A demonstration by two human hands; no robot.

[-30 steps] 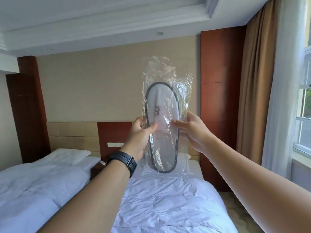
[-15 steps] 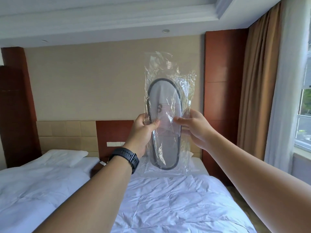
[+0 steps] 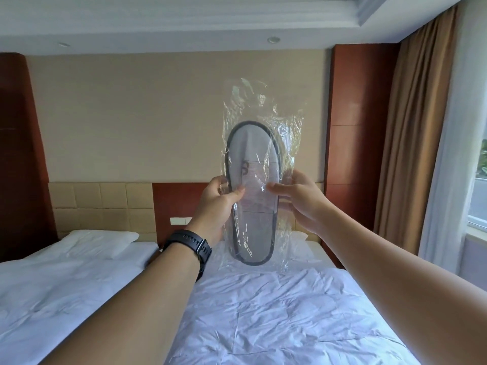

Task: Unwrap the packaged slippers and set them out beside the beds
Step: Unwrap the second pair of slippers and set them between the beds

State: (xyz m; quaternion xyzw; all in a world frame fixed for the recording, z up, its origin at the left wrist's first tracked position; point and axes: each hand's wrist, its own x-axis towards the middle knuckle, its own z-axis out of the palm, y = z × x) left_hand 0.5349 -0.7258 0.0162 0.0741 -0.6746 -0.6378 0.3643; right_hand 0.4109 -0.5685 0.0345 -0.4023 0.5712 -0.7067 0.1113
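Note:
A packet of grey slippers point(image 3: 254, 159) with dark trim, sealed in a clear crinkled plastic wrapper point(image 3: 263, 101), is held upright in front of me above the beds. My left hand point(image 3: 218, 204), with a black watch on its wrist, pinches the packet's left edge at mid-height. My right hand point(image 3: 300, 198) pinches the right edge at the same height, thumb on the front. The wrapper's loose top stands above the slipper toe. How many slippers are inside cannot be told.
Two beds with white rumpled covers lie below: the left bed point(image 3: 58, 291) with a pillow point(image 3: 100, 239), and the right bed point(image 3: 276, 320) under my arms. Between their headboards is a dark red wall panel point(image 3: 179, 204). Curtains point(image 3: 411, 143) and a window point(image 3: 478, 196) are at the right.
The packet and both hands have stayed in the same grip. My view has turned a little, so the beds and right wall show more; the packet sits slightly lower in view.

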